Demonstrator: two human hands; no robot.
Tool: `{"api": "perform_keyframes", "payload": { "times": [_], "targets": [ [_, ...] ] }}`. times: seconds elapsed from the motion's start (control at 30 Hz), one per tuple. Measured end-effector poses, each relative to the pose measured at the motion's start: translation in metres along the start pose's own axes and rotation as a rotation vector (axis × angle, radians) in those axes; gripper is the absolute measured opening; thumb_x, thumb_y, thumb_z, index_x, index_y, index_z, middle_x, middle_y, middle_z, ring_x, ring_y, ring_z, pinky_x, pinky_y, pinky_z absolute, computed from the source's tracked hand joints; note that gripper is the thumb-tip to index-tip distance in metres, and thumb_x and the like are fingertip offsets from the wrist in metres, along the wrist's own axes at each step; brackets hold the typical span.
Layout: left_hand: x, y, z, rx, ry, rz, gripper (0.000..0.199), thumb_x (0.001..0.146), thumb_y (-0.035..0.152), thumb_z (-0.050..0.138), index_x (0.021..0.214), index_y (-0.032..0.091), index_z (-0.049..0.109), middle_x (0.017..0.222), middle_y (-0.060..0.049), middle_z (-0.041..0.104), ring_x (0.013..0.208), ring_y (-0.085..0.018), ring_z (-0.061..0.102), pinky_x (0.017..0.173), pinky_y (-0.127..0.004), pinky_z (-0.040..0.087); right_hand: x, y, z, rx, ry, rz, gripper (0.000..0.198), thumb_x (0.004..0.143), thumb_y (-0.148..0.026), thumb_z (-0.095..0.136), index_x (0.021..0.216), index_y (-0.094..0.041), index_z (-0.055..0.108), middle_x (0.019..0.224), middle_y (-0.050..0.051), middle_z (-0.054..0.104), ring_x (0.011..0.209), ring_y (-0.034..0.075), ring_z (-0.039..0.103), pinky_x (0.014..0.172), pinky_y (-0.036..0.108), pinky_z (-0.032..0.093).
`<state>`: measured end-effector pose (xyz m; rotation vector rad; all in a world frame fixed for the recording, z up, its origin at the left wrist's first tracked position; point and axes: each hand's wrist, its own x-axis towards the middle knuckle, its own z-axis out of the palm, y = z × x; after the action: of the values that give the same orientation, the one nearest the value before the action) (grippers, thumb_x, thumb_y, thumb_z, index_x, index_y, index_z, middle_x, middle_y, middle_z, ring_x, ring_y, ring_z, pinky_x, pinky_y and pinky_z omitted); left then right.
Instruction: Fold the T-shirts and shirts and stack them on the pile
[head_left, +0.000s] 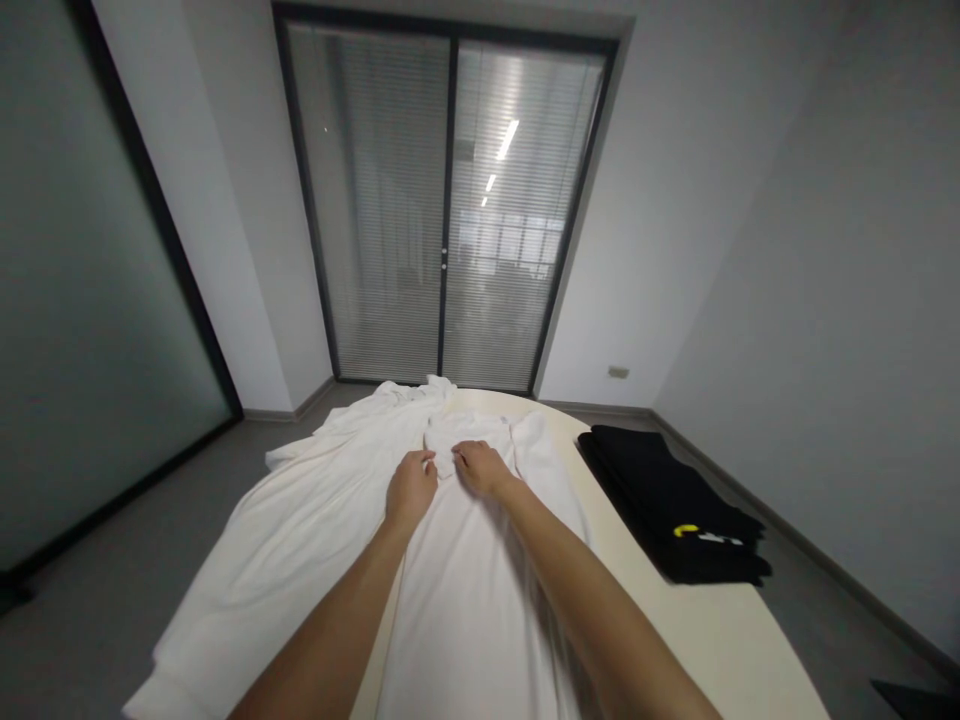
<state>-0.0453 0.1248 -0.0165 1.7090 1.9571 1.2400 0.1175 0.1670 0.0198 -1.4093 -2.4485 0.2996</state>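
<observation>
A white shirt (461,590) lies lengthwise on the table in front of me, its sides turned in and its neck end away from me. My left hand (412,487) is closed at the left edge of the neck end, thumb and fingers pinched on the cloth. Just to its right, my right hand (481,468) is bent over the collar area with its fingertips drawn together on the fabric. The palm side of both hands is hidden. Close along the left of this shirt spreads more white clothing (300,540), loose and wrinkled.
Folded black clothes (660,500) with a small yellow and white mark are stacked on the right of the pale round-edged table (697,630). White clothing hangs over the table's left edge. Beyond the table stand a glazed partition with blinds (375,220) and white walls.
</observation>
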Motion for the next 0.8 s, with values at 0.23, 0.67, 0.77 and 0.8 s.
{"api": "perform_keyframes", "payload": {
  "times": [0.23,0.67,0.77,0.8],
  "targets": [
    [0.000,0.009,0.007,-0.237,-0.051,0.014,0.031,0.086,0.009,0.056,0.114,0.019,0.062,0.120,-0.008,0.069,0.101,-0.018,0.068,0.092,-0.031,0.051,0.043,-0.002,-0.013,0.197,0.046,0.202,0.033,0.098,-0.030,0.043,0.122,-0.018,0.064,0.112,0.008,0.073,0.101,0.016,0.067,0.087,0.023,0.045],
    [-0.011,0.036,0.014,-0.329,-0.170,-0.010,0.034,0.077,0.009,0.065,0.106,0.021,0.052,0.107,-0.003,0.069,0.075,-0.011,0.066,0.071,-0.023,0.049,0.064,0.005,0.002,0.415,0.034,0.477,0.016,0.075,-0.023,0.073,0.087,-0.014,0.073,0.076,0.005,0.073,0.077,0.017,0.069,0.062,0.020,0.043],
    [-0.018,0.041,0.005,-0.198,-0.163,-0.029,0.030,0.078,0.017,0.068,0.102,0.022,0.052,0.101,-0.002,0.068,0.078,-0.015,0.065,0.073,-0.025,0.046,0.067,0.014,0.003,0.456,0.073,0.503,0.017,0.087,-0.024,0.061,0.086,-0.011,0.073,0.083,0.008,0.072,0.084,0.019,0.069,0.069,0.023,0.047],
    [-0.021,0.044,0.003,-0.153,-0.170,-0.031,0.030,0.077,0.019,0.070,0.101,0.022,0.052,0.096,-0.002,0.067,0.079,-0.016,0.065,0.073,-0.026,0.045,0.068,0.018,0.003,0.476,0.088,0.512,0.020,0.091,-0.026,0.059,0.092,-0.011,0.072,0.090,0.009,0.072,0.087,0.019,0.068,0.072,0.026,0.050]
  ]
}}
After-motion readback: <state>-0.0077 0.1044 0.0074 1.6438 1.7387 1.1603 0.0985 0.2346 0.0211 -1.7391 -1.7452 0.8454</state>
